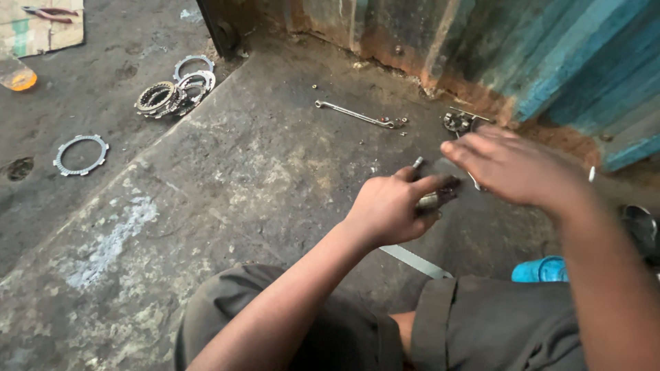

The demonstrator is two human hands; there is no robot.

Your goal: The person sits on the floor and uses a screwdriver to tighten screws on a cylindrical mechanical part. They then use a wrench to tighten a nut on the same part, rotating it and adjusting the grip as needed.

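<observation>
Low over the concrete floor (275, 172), near its far right corner by the rusty blue wall (550, 62), the left hand (388, 209) is curled around a small metal part (427, 200). Thumb and fingers are closed on it, and only its silvery end shows between them, with a thin metal tip poking up just above the knuckles. The right hand (512, 168) hovers just beside and above the left, blurred, fingers stretched out flat and loosely together; whether it holds anything I cannot tell.

Further back, toward the wall, a long wrench (354, 114) lies flat, with a few tiny bits at its right end. A small round metal piece (457, 122) sits right at the foot of the wall. Toward the far left of the floor a heap of toothed rings (175, 89) is piled together, and one single ring (81, 154) lies well apart from it. A flat metal strip (416, 262) rests by the person's knee.
</observation>
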